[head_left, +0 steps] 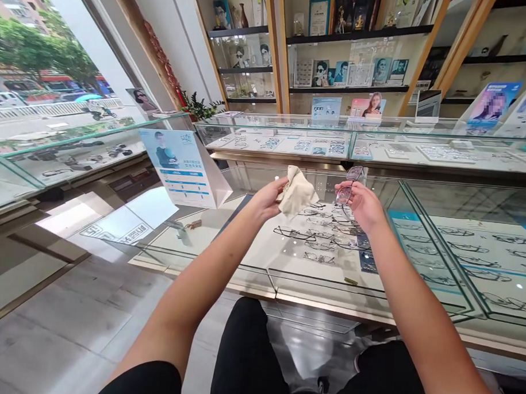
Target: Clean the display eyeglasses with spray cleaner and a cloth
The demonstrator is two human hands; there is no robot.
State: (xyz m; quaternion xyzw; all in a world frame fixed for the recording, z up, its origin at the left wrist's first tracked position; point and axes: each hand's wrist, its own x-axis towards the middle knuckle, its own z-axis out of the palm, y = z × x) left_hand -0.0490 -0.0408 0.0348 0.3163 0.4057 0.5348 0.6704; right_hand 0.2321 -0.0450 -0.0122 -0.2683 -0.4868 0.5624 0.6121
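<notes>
Glass counter (265, 249): spectacles (319, 257) in rows below the top;
Glasses (344, 194): aloft above the counter, tilted, one lens higher than the other; steadiest, I judge, pinched by the rim, fingertips off the lenses;
Cloth (298, 192): left of the glasses, not touching; probably handier spread flat, less bunched;
Right hand (367, 206): fingers grasping the glasses;
Left hand (269, 198): thumb and fingers gripping the cloth's side;
Forearms (212, 275): both reaching forward, converging over the counter.

Eyewear shop — glass showcase (261, 257) | rows of spectacle frames (319, 257) | promotional sign (178, 165)
</notes>
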